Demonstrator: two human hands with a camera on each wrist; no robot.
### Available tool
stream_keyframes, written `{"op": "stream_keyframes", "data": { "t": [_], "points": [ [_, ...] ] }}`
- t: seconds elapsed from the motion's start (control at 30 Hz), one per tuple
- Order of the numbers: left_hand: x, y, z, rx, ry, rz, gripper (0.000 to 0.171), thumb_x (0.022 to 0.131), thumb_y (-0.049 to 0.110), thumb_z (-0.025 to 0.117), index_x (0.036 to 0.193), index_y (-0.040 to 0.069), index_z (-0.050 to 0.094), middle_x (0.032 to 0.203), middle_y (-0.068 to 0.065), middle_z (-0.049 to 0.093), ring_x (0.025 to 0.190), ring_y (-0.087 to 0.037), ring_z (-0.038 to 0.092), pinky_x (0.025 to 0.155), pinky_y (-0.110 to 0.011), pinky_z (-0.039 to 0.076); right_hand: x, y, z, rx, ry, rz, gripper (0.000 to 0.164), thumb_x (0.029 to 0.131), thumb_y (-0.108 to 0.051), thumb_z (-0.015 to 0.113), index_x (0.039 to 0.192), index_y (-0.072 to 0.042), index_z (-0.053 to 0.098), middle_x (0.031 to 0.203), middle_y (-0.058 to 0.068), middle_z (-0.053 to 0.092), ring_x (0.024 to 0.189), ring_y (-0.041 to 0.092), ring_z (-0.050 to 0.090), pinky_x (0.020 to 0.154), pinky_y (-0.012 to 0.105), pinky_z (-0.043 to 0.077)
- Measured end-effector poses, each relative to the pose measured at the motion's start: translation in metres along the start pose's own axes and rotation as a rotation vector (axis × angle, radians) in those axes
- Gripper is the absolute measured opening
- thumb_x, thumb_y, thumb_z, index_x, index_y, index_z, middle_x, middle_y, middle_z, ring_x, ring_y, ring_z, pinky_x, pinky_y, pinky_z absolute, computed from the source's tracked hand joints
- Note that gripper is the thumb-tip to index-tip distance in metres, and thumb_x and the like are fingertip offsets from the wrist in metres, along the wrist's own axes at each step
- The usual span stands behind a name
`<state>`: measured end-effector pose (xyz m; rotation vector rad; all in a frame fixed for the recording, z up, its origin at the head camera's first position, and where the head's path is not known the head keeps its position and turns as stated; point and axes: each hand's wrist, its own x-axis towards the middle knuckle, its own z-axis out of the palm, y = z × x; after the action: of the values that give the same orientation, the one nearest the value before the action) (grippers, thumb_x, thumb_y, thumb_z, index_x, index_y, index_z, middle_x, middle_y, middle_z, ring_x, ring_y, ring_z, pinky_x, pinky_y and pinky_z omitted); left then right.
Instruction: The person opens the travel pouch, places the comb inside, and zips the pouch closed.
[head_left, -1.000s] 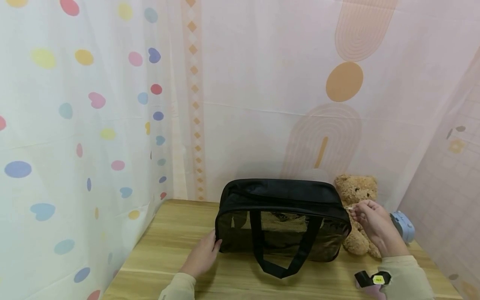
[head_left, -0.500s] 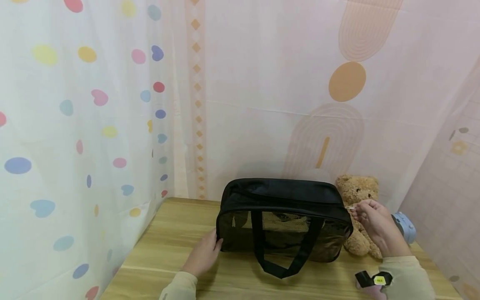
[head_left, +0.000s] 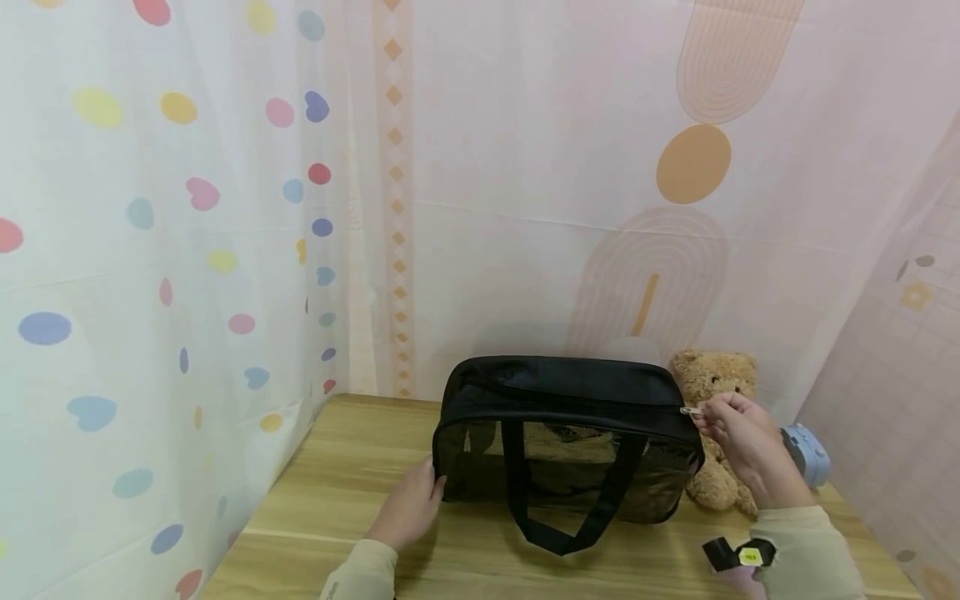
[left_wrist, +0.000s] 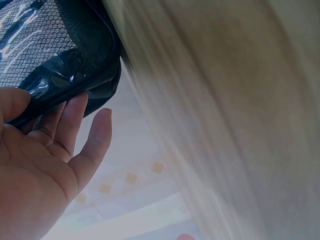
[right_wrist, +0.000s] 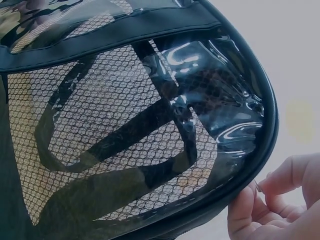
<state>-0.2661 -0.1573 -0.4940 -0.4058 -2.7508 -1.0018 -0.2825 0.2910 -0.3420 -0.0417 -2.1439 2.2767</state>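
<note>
A black handbag [head_left: 562, 383] with clear front panel stands on the wooden table, its strap handle [head_left: 564, 542] hanging down in front. At its lower left corner, my left hand [head_left: 407, 506] grips the edge; the left wrist view shows the thumb [left_wrist: 14, 102] on the clear side and fingers behind the border. My right hand [head_left: 746, 446] pinches a small metal zipper pull [head_left: 691, 411] at the top right end. In the right wrist view, thumb and forefinger close on that pull [right_wrist: 258, 187] beside the black piping. Mesh shows through the clear panel [right_wrist: 110, 100].
Behind my right hand a brown teddy bear [head_left: 712, 379] sits against the bag's right end. Farther right is a light blue object [head_left: 806, 454], partly covered by my wrist. Patterned curtains [head_left: 510, 275] hang along the back and sides of the wooden table [head_left: 330, 467].
My right hand has shifted slightly left with the zipper pull, whose metal shows more now. The left hand keeps its hold on the bag's corner.
</note>
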Motion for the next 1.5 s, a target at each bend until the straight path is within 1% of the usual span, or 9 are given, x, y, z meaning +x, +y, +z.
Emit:
{"op": "stream_keyframes", "data": {
  "t": [0.1,0.27,0.43,0.67,0.9,1.07,1.2,1.37,1.5],
  "points": [
    [0.0,0.001,0.0,0.005,0.002,-0.002,0.027,0.105,0.004,0.052,0.132,0.005,0.053,0.128,-0.017,0.063,0.12,-0.036,0.062,0.097,-0.052,0.052,0.0,-0.001,0.002,-0.023,-0.003,-0.002,0.03,0.108,-0.006,0.043,0.085,-0.014,0.06,0.083,-0.006,0.061,0.073,0.005,0.063,0.072,0.02,0.053],
    [-0.001,0.003,0.0,0.021,0.027,0.032,0.021,0.104,0.003,0.054,0.125,0.005,0.055,0.12,-0.015,0.066,0.112,-0.035,0.065,0.091,-0.051,0.054,0.0,-0.001,0.003,-0.053,-0.008,-0.015,0.026,0.108,-0.006,0.043,0.088,-0.014,0.058,0.084,-0.007,0.061,0.074,0.005,0.063,0.071,0.02,0.053],
    [-0.002,0.003,0.001,0.032,0.044,0.054,0.019,0.103,0.002,0.055,0.121,0.006,0.056,0.115,-0.013,0.066,0.109,-0.034,0.066,0.09,-0.05,0.054,-0.001,-0.001,0.004,-0.102,0.0,-0.029,0.025,0.107,-0.005,0.043,0.089,-0.014,0.058,0.085,-0.007,0.06,0.074,0.006,0.063,0.071,0.021,0.053],
    [-0.003,0.002,0.002,0.037,0.035,0.042,0.011,0.103,0.002,0.055,0.114,0.006,0.056,0.103,-0.008,0.064,0.102,-0.031,0.066,0.083,-0.048,0.055,-0.003,-0.004,0.01,-0.165,0.02,-0.036,0.022,0.107,-0.004,0.042,0.092,-0.011,0.057,0.088,-0.006,0.059,0.075,0.006,0.062,0.072,0.021,0.054],
    [-0.003,0.004,0.001,0.049,0.024,0.03,0.02,0.103,0.002,0.054,0.123,0.003,0.056,0.112,-0.013,0.065,0.11,-0.037,0.064,0.09,-0.052,0.054,-0.006,-0.008,0.015,-0.232,0.048,-0.044,0.016,0.106,-0.004,0.043,0.095,-0.005,0.055,0.092,-0.003,0.058,0.074,0.006,0.063,0.071,0.022,0.055],
    [-0.002,0.005,0.002,0.07,0.037,0.045,0.021,0.102,0.001,0.054,0.123,0.002,0.057,0.111,-0.013,0.065,0.109,-0.036,0.064,0.091,-0.052,0.053,-0.007,-0.009,0.018,-0.269,0.066,-0.071,0.017,0.105,-0.004,0.043,0.093,-0.005,0.055,0.093,-0.001,0.058,0.073,0.006,0.063,0.071,0.021,0.055],
    [-0.001,0.005,0.003,0.082,0.05,0.055,0.021,0.102,0.0,0.055,0.123,0.002,0.057,0.112,-0.015,0.065,0.11,-0.037,0.063,0.092,-0.053,0.053,-0.009,-0.01,0.023,-0.345,0.087,-0.106,0.015,0.106,-0.007,0.046,0.097,-0.001,0.056,0.093,-0.001,0.059,0.074,0.006,0.062,0.072,0.022,0.055],
    [-0.001,0.006,0.003,0.095,0.044,0.045,0.019,0.101,0.0,0.054,0.121,0.001,0.057,0.109,-0.015,0.065,0.108,-0.037,0.064,0.089,-0.052,0.054,-0.012,-0.011,0.031,-0.429,0.12,-0.132,0.014,0.104,-0.006,0.047,0.1,0.005,0.054,0.092,0.0,0.06,0.074,0.007,0.062,0.072,0.023,0.056],
    [-0.001,0.005,0.004,0.098,0.041,0.042,0.02,0.102,0.001,0.054,0.122,0.0,0.057,0.111,-0.016,0.064,0.109,-0.037,0.063,0.09,-0.053,0.053,-0.012,-0.012,0.034,-0.435,0.129,-0.142,0.013,0.104,-0.005,0.047,0.1,0.006,0.054,0.093,0.001,0.06,0.073,0.006,0.062,0.071,0.022,0.055]
  ]
}}
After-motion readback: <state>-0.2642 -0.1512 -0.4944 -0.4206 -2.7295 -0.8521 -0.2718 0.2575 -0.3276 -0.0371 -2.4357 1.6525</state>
